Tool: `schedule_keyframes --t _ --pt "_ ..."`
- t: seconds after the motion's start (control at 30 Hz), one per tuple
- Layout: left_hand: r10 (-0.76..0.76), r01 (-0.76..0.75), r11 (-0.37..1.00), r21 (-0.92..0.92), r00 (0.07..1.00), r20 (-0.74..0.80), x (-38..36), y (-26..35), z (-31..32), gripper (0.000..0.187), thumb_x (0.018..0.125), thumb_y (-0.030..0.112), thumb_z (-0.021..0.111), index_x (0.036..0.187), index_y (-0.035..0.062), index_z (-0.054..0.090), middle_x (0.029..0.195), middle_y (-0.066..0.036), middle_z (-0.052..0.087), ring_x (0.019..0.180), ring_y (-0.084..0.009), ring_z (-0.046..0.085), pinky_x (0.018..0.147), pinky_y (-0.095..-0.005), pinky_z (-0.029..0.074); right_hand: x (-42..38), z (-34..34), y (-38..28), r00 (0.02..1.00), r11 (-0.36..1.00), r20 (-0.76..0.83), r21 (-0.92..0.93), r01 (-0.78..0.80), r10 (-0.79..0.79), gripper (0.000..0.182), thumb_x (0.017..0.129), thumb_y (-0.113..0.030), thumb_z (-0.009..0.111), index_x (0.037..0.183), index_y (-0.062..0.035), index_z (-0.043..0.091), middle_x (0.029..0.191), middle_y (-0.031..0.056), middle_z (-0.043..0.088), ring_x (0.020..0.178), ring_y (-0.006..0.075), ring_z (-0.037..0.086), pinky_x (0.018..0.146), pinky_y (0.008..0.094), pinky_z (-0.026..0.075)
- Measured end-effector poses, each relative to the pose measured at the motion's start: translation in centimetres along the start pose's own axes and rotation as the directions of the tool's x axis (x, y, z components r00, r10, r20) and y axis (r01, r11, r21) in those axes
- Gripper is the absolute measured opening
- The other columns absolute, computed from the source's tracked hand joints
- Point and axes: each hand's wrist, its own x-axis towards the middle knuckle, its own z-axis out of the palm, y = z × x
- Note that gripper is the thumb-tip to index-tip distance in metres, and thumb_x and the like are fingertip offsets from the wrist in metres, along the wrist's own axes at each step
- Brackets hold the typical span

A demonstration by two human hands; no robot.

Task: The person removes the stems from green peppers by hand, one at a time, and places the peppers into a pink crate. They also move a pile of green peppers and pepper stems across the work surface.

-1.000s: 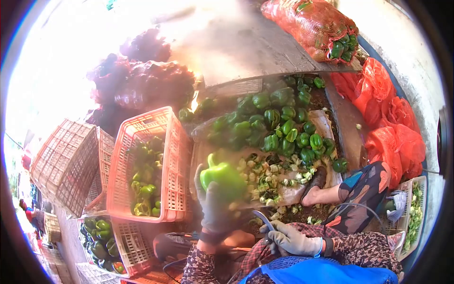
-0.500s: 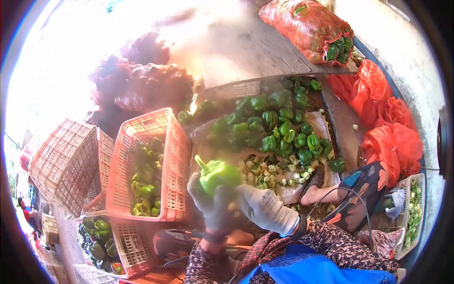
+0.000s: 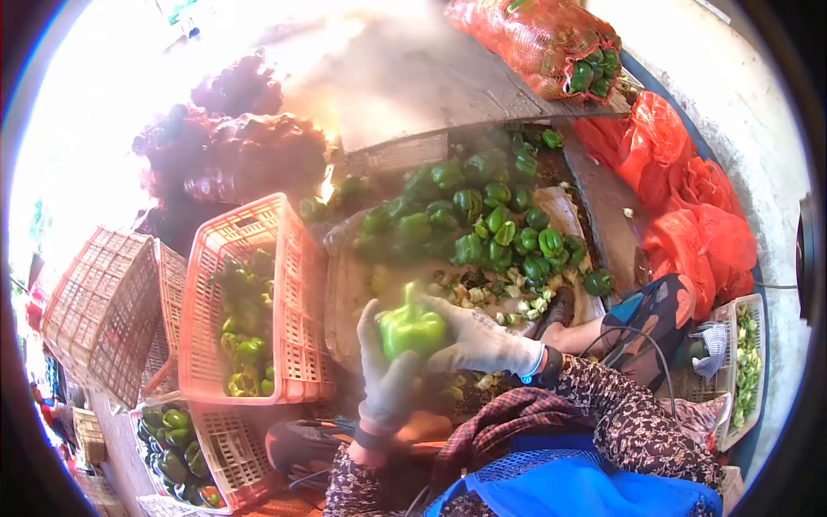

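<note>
A light green bell pepper point(image 3: 412, 332), stem up, is held in front of me between both gloved hands. My left hand point(image 3: 385, 379) has its fingers along the pepper's left side and its thumb near the underside. My right hand point(image 3: 487, 342) grips the right side, fingers close to the stem and thumb lower down. Beyond the hands lies a heap of darker green bell peppers point(image 3: 495, 207) on a pale sheet. Pale trimmed scraps point(image 3: 525, 302) are scattered between that heap and my hands.
To the left stands a pink crate point(image 3: 301, 345) with some peppers inside. A lower crate of peppers point(image 3: 177, 448) and stacked crates point(image 3: 103, 310) are farther left. A red mesh sack point(image 3: 543, 43) lies on a board at the back; orange netting point(image 3: 689, 215) is at right.
The pepper has turned from tilted, stem to the left, to stem up. My right hand has moved up around its right side. The view has shifted slightly.
</note>
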Motion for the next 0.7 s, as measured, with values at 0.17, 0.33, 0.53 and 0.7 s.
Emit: schedule_keyframes --t 0.17,0.33,0.53,0.7 --pt "-0.193 0.18 0.973 0.142 0.978 0.083 -0.9 -2.0 -1.1 0.074 0.078 0.032 0.091 0.135 0.0025 0.054 0.12 -0.007 0.063 0.107 -0.0164 0.062 0.096 -0.0317 0.052 -0.8 3.1 5.5 0.999 0.944 -0.026 0.33 0.032 -0.025 0.085 0.075 -0.038 0.089 0.146 -0.011 0.049 0.117 0.0129 0.07 0.107 0.0225 0.067 0.095 0.0366 0.053" --pt "-0.366 0.373 0.928 -0.002 0.912 0.188 -0.5 -3.0 -3.0 0.075 0.078 0.043 0.089 0.129 -0.0009 0.058 0.117 -0.01 0.067 0.107 -0.0193 0.066 0.095 -0.0358 0.055 -2.5 1.9 4.7 0.993 0.842 0.121 0.535 -0.067 0.002 0.07 0.082 -0.024 0.084 0.141 -0.0066 0.051 0.116 0.0042 0.067 0.106 0.0148 0.062 0.093 0.0343 0.052" --pt "-0.281 0.293 0.842 -0.453 0.955 0.095 -0.1 -2.1 -1.9 0.076 0.091 0.066 0.066 0.137 0.0066 0.052 0.118 -0.009 0.063 0.103 -0.0232 0.065 0.088 -0.0384 0.056 -1.9 -0.7 3.7 0.956 0.764 0.284 0.6 -0.236 0.072 0.081 0.091 -0.043 0.071 0.156 -0.0094 0.036 0.113 0.0045 0.066 0.102 0.0152 0.064 0.091 0.0351 0.055" --pt "0.192 -0.23 0.973 0.009 0.79 -0.583 5.1 2.8 -9.8 0.069 0.099 0.055 0.062 0.147 0.0068 0.048 0.129 -0.011 0.06 0.111 -0.0255 0.063 0.088 -0.0411 0.057 3.2 3.0 1.4 0.938 0.904 -0.249 0.293 0.312 -0.243 0.08 0.086 -0.038 0.081 0.148 -0.0095 0.04 0.12 0.0118 0.066 0.098 0.0252 0.071 0.085 0.0397 0.059"
